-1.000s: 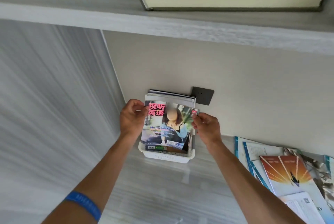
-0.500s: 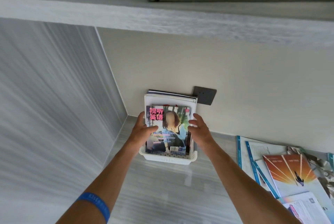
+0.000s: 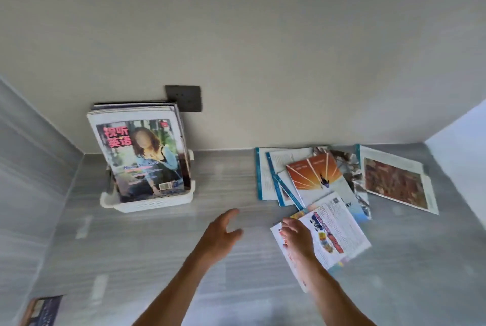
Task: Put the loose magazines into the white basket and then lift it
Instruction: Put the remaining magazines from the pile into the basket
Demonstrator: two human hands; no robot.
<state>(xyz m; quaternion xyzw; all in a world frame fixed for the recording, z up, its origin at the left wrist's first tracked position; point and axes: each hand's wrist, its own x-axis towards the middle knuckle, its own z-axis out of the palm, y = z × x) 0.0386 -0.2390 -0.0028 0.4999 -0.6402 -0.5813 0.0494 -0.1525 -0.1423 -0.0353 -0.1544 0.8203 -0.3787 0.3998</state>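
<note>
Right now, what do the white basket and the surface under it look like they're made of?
White basket: looks like moulded plastic, matte white, going by the rows of small perforations in its wall and the rounded rim. Surface: grey with streaky wood-like grain and a slight sheen, probably laminate or veneer; the view can't settle which.

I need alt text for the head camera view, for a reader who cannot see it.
The right hand rests on a colourful magazine beside scattered loose magazines on a grey surface. The left hand hovers open; a white basket holds upright magazines at left.
</note>
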